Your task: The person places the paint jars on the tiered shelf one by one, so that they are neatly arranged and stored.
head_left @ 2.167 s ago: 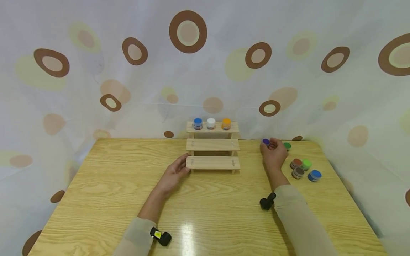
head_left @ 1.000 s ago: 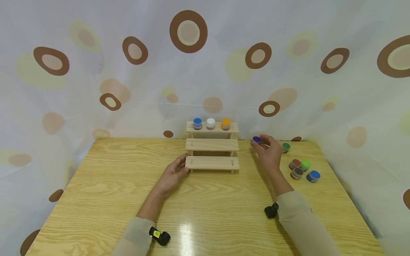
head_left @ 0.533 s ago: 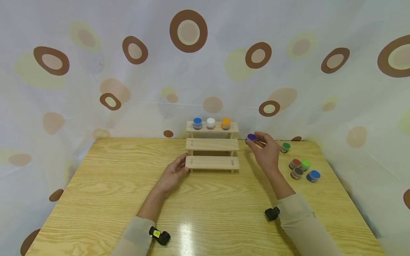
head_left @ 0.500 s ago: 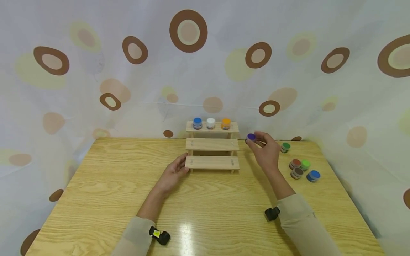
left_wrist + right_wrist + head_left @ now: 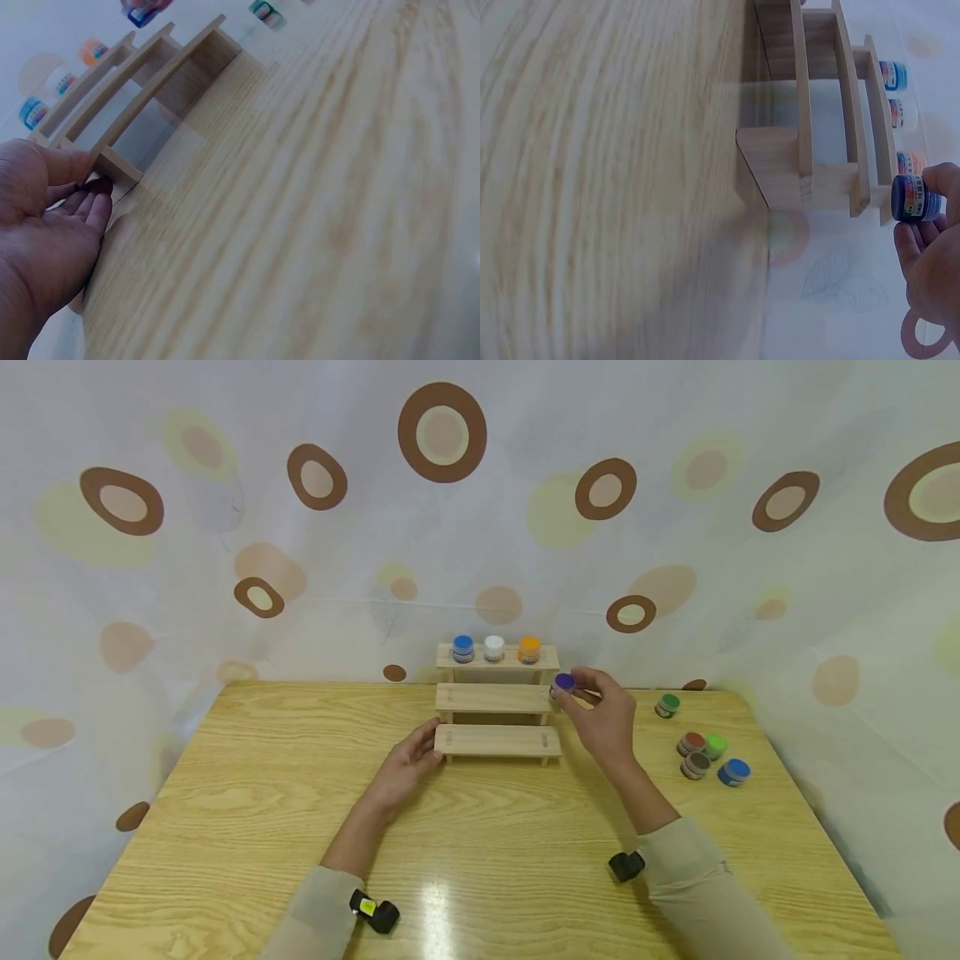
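Note:
A three-tier wooden display stand point(image 5: 498, 740) stands on the table against the back wall. My left hand point(image 5: 400, 775) grips the left end of its lowest step; in the left wrist view the thumb lies at the step's end and the fingers reach beside the leg. My right hand point(image 5: 606, 718) pinches a small paint jar with a purple lid point(image 5: 563, 683) between thumb and fingers, raised at the right end of the middle step. In the right wrist view the jar point(image 5: 913, 198) shows a printed label. On the top step sit a blue jar point(image 5: 462, 649), a white jar point(image 5: 493, 649) and an orange jar point(image 5: 528, 650).
To the right on the wooden table point(image 5: 300, 752) are more paint jars: dark green point(image 5: 667, 706), red-brown point(image 5: 691, 744), light green point(image 5: 715, 746), dark brown point(image 5: 695, 766) and blue point(image 5: 733, 772). A patterned cloth point(image 5: 337, 568) hangs behind the table.
My right hand has lifted the purple-lidded jar from the right side of the table and carried it left to the stand. The left hand has stayed at the stand's left end.

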`<state>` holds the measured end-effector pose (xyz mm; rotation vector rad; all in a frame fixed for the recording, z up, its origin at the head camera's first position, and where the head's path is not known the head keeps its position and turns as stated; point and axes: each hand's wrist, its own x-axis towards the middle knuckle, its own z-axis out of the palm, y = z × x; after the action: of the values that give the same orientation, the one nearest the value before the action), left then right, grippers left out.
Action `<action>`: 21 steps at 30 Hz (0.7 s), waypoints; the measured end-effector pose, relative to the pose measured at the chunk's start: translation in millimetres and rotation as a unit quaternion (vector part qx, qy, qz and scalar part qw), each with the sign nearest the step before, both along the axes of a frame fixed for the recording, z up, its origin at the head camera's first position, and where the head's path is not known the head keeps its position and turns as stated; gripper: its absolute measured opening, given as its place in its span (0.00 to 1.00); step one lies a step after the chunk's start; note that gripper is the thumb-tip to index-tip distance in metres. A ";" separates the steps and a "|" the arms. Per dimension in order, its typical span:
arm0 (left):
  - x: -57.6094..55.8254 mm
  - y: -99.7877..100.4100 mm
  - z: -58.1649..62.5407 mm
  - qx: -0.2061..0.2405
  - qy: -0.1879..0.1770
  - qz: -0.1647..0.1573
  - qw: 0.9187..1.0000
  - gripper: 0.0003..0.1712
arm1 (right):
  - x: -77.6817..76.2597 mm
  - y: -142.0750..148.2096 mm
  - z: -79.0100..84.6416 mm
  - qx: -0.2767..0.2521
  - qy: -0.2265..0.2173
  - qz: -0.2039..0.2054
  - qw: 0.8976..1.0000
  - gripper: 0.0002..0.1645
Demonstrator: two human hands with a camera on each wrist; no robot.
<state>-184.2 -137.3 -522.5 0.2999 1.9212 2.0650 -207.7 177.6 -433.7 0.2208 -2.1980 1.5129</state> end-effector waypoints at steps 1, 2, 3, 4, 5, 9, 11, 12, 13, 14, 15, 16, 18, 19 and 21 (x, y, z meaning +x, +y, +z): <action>0.1 0.2 -0.1 0.000 -0.001 0.000 1.000 0.37 | 2.6 -3.1 2.6 0.000 -0.001 0.003 1.000 0.23; 0.2 0.2 -0.3 0.000 0.000 0.001 1.000 0.37 | 4.6 -5.7 4.2 -0.001 -0.002 0.008 1.000 0.23; 0.1 0.3 -0.5 0.000 -0.001 0.001 1.000 0.37 | 5.6 -7.9 4.3 0.000 -0.002 0.010 1.000 0.23; 0.1 0.4 -0.6 0.000 0.001 0.002 1.000 0.37 | 6.6 -10.0 4.4 0.001 -0.002 0.013 1.000 0.23; -0.1 0.5 -0.6 -0.001 0.001 0.002 1.000 0.37 | 7.0 -11.9 3.9 0.000 -0.002 0.015 1.000 0.23; -1.5 0.4 -1.3 0.000 0.003 0.000 1.000 0.37 | 7.0 -20.1 2.1 -0.005 0.009 0.021 1.000 0.22; -2.0 0.2 -1.3 0.001 0.002 -0.003 1.000 0.38 | 7.0 -24.8 1.9 -0.006 0.014 0.025 1.000 0.21; -2.3 0.1 -1.4 0.002 0.003 -0.005 1.000 0.38 | 7.1 -27.3 2.4 -0.008 0.015 0.027 0.999 0.21; -2.3 0.0 -1.3 0.003 0.003 -0.006 1.000 0.38 | 7.4 -29.8 2.8 -0.008 0.016 0.030 0.999 0.20; -2.1 0.0 -1.2 0.003 0.000 -0.005 1.000 0.38 | 7.5 -32.1 3.3 -0.009 0.015 0.033 0.999 0.20; -2.2 0.1 -1.5 0.001 0.000 -0.004 1.000 0.38 | 8.0 -34.5 4.1 -0.012 0.011 0.036 0.999 0.20; -2.1 -0.1 -1.6 0.000 0.000 -0.003 1.000 0.37 | 5.3 -35.3 0.3 -0.012 0.007 0.038 0.999 0.20; -2.0 -0.3 -1.9 -0.001 -0.003 0.001 1.000 0.37 | -0.8 -36.8 -7.7 -0.017 0.000 0.041 0.999 0.21; -1.9 -0.2 -1.9 -0.002 -0.004 0.003 1.000 0.37 | -4.0 -37.3 -12.1 -0.017 -0.003 0.042 0.999 0.21; -1.8 -0.1 -2.2 -0.003 -0.001 0.005 1.000 0.37 | -10.6 -38.5 -21.0 -0.018 -0.008 0.044 0.999 0.21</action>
<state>-186.0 -137.4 -524.7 0.2863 1.9308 2.0649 -218.3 139.1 -454.6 0.2987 -2.1975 1.6035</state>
